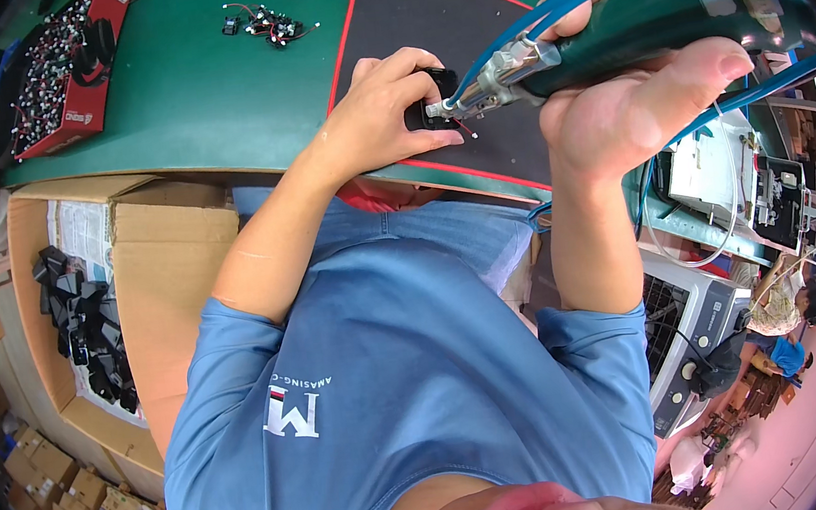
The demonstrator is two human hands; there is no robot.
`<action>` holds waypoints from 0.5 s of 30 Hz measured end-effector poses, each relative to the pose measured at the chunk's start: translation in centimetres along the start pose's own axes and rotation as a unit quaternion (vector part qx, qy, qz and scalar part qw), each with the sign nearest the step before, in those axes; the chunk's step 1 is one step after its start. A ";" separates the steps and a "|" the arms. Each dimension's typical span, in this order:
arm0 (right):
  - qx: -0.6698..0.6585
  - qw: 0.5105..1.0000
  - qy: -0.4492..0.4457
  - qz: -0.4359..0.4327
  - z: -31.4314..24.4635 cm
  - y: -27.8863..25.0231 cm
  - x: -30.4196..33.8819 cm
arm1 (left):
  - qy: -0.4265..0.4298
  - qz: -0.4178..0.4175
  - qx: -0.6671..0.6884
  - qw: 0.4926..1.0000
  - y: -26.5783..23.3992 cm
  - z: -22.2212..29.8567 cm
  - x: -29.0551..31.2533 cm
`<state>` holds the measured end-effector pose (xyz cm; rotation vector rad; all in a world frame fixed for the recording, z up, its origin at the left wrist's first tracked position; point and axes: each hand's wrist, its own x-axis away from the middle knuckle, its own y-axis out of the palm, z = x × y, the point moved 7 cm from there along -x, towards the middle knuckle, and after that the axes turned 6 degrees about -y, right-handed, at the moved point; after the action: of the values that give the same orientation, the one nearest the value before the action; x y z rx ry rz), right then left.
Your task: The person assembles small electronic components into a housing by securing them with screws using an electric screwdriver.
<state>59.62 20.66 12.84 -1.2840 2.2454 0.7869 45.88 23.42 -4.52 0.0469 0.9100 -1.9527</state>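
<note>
your left hand [381,107] pinches a small black part [433,99] on the black mat [422,22] near the desk's [209,96] front edge. your right hand [632,98] grips the green driver [643,17], tip touching the part. fastening looks underway; more black parts [84,322] wait in the carton [168,272].

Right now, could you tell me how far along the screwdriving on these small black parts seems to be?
Done: a few wired black pieces lie loose on the green table, though whether they are finished is unclear. In hand: the left hand steadies a small black part on the black mat while the right hand presses a green powered screwdriver to it. Left: the cardboard box holds many black parts.
</note>
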 end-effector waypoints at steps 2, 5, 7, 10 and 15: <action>0.110 0.989 -0.043 -0.086 1.0 -1.4 -0.4 | 0.002 -0.001 -0.001 1.000 -0.1 0.2 -0.1; 0.008 0.995 -0.030 -0.091 2.6 -1.9 -0.4 | 0.027 0.006 0.011 1.000 -0.1 0.5 -0.1; -0.053 0.993 -0.007 -0.102 3.1 -2.0 0.1 | 0.032 0.009 0.008 0.999 -0.1 0.6 -0.1; -0.044 0.995 -0.017 -0.093 2.8 -1.6 -0.2 | 0.027 0.007 0.005 1.000 0.0 0.4 0.0; -0.054 0.997 0.032 0.039 -4.2 3.0 -1.2 | 0.022 0.006 -0.018 1.000 0.0 0.1 0.1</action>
<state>57.18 19.84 17.47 -1.2940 2.3456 0.9192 45.84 23.32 -4.47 0.0743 0.9720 -1.9310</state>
